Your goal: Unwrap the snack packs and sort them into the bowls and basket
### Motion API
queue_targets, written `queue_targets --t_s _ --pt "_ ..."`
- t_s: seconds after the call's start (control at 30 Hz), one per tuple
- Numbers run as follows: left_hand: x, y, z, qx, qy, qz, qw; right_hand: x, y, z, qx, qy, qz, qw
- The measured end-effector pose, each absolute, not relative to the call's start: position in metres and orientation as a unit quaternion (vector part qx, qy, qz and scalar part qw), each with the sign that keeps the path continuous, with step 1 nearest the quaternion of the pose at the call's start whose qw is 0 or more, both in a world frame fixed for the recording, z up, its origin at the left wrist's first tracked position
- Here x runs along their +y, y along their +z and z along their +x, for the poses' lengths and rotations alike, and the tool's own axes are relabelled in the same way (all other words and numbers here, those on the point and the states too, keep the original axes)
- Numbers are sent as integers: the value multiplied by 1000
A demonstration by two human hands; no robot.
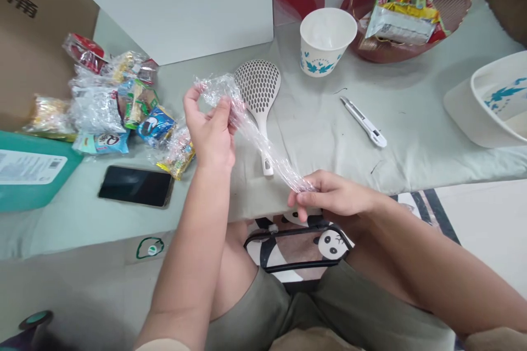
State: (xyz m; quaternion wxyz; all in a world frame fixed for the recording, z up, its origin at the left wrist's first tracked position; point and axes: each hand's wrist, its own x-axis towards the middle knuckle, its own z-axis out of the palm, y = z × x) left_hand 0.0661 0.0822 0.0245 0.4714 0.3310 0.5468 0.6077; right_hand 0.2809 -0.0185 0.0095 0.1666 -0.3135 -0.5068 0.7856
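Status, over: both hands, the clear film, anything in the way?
Left hand pinching clear film at its bunched far end. Right hand gripping near end. Film drawn out between them. Perforated skimmer behind film, handle partly covered.

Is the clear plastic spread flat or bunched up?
Bunched up: the clear plastic runs as a crumpled strip between the left hand and right hand.

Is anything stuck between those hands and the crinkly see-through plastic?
No, nothing visible. The left hand and right hand already grip the clear plastic, one toward each end. The white slotted spoon lies on the table behind it, not between.
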Motion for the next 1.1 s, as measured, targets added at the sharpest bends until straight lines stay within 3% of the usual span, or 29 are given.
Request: queue_targets --t_s 0.3,0.47,0.7,0.87,1.0,1.1 --pt "86 8 62 571 530 453 433 -20 11 294 -505 807 -171 253" --pt "83 13 61 565 415 571 427 -21 16 306 -462 777 -98 417" --pt "68 33 59 495 147 779 356 -2 15 328 -404 653 -374 520" --pt "56 51 66 425 115 808 391 14 -11 328 -438 515 -541 500" --pt "41 71 78 262 113 794 537 11 -17 319 -565 373 -605 418" --pt "31 73 87 186 163 743 622 3 -14 309 -684 325 -562 331"
